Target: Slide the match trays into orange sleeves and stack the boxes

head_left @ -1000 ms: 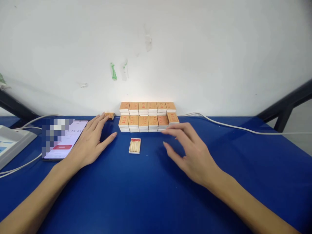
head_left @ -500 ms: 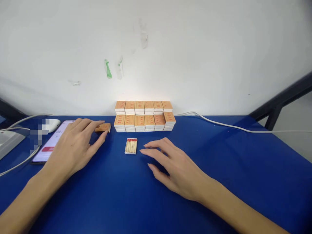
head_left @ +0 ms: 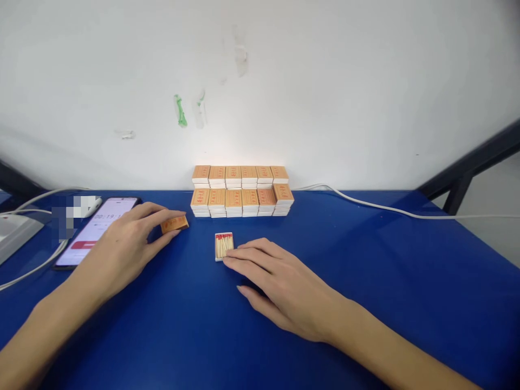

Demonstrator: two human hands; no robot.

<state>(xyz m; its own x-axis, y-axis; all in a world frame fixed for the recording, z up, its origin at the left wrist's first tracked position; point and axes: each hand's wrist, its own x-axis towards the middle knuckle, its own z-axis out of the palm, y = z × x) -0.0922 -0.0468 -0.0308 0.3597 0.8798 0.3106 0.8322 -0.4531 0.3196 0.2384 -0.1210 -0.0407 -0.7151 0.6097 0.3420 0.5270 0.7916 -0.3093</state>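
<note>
My left hand (head_left: 136, 235) pinches an orange matchbox sleeve (head_left: 174, 223) between thumb and fingers, just above or on the blue table. Right of it lies a small white matchbox tray (head_left: 219, 259), filled with red-tipped matches (head_left: 223, 245) lying side by side. The fingertips of my right hand (head_left: 280, 284) touch the tray's lower right corner; its fingers are stretched out and its thumb stands apart. Behind them, stacked matchboxes (head_left: 233, 200) with orange tops and white sides form two rows against the wall.
A phone (head_left: 95, 227) with a lit timer screen lies at the left, partly under my left hand. Beside it are a white plug (head_left: 91, 206), cables and a white power strip (head_left: 18, 235). A white cable (head_left: 374, 212) runs along the table's right rear.
My right hand has come left onto the tray, which has shifted slightly right and nearer to me. My left fingers have closed on the sleeve, and it has turned a little.
</note>
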